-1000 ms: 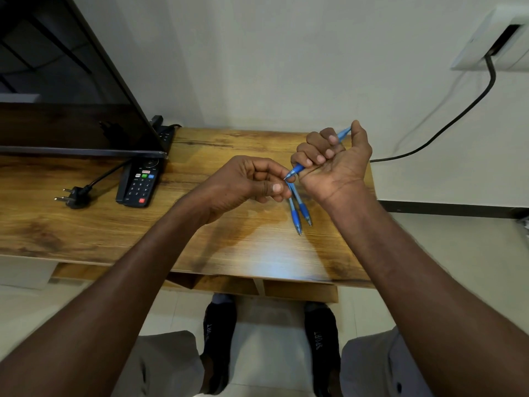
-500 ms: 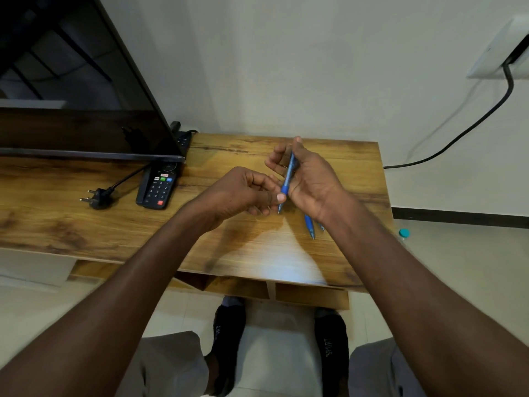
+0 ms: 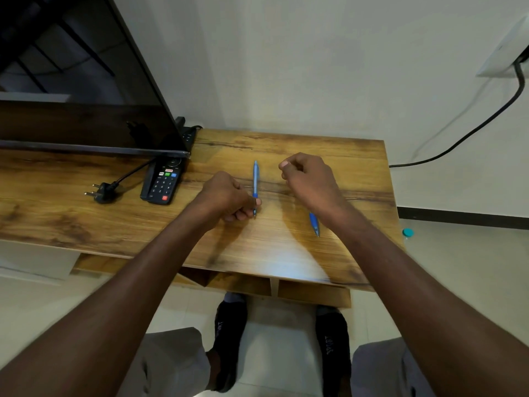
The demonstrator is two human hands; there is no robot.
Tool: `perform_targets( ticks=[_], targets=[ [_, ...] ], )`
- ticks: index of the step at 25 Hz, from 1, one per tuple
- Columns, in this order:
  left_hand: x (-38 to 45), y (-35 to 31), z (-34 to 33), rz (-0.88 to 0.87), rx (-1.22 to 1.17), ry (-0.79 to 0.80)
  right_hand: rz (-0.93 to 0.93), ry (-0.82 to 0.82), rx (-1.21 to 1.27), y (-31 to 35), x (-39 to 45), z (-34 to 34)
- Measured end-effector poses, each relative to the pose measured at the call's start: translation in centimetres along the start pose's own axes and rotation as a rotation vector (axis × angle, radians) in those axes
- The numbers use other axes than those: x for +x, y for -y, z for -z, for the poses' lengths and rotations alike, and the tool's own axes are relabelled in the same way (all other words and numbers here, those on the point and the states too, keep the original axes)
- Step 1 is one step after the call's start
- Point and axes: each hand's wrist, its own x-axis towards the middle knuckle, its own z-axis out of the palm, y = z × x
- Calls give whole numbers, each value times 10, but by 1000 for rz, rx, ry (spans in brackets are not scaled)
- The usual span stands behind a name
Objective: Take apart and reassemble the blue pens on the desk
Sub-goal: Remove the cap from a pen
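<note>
One blue pen (image 3: 255, 181) lies on the wooden desk (image 3: 286, 253), pointing away from me with its tip toward me. My left hand (image 3: 229, 197) is curled beside it, and its fingertips pinch the pen's lower grip just above the tip. My right hand (image 3: 309, 179) hovers to the right of that pen with its fingers curled, and I see nothing in it. A second blue pen (image 3: 314, 223) lies under my right wrist; only its tip end shows.
A black remote (image 3: 161, 181) and a loose black plug (image 3: 101, 193) lie left of my hands, below a dark TV screen (image 3: 86, 110). A small teal cap (image 3: 408, 232) sits on the floor at the right. A black cable (image 3: 472, 130) runs along the wall.
My right hand has let go of the pen and moved right. The pen came down from upright in the air to flat on the desk, with my left fingertips still at its tip end.
</note>
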Motion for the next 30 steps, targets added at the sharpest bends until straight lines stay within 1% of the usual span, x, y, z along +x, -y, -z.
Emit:
perform_targets(
  ticks=[3,7,11,12,13,15,17,19,22,26,30],
  targets=[
    [1,1,-1,1,64,-47,-19,-29,-3,-5,2,4],
    [-2,-3,-5,-30,207,-113,-33,-63,2,-9,1,11],
    [-2,-5,0,-26,309,-78,-25,-113,-55,-12,1,27],
    [-2,-6,0,-42,309,-110,-28,-136,-74,-13,1,35],
    [0,-7,-1,-77,311,-179,-33,-161,-95,-15,2,42],
    [5,-11,-9,-190,358,-346,-55,-207,-162,-21,3,55],
    [6,-18,-25,-310,394,-426,-78,-224,-246,-25,3,62],
    [7,-26,-45,-373,396,-409,-97,-209,-294,-29,4,65],
    [10,-35,-74,-389,394,-325,-134,-238,-278,-30,5,70],
    [13,-43,-100,-301,439,-245,-146,-249,-229,-32,4,74],
    [13,-48,-110,-252,496,-228,-118,-179,-213,-31,2,69]
  ],
)
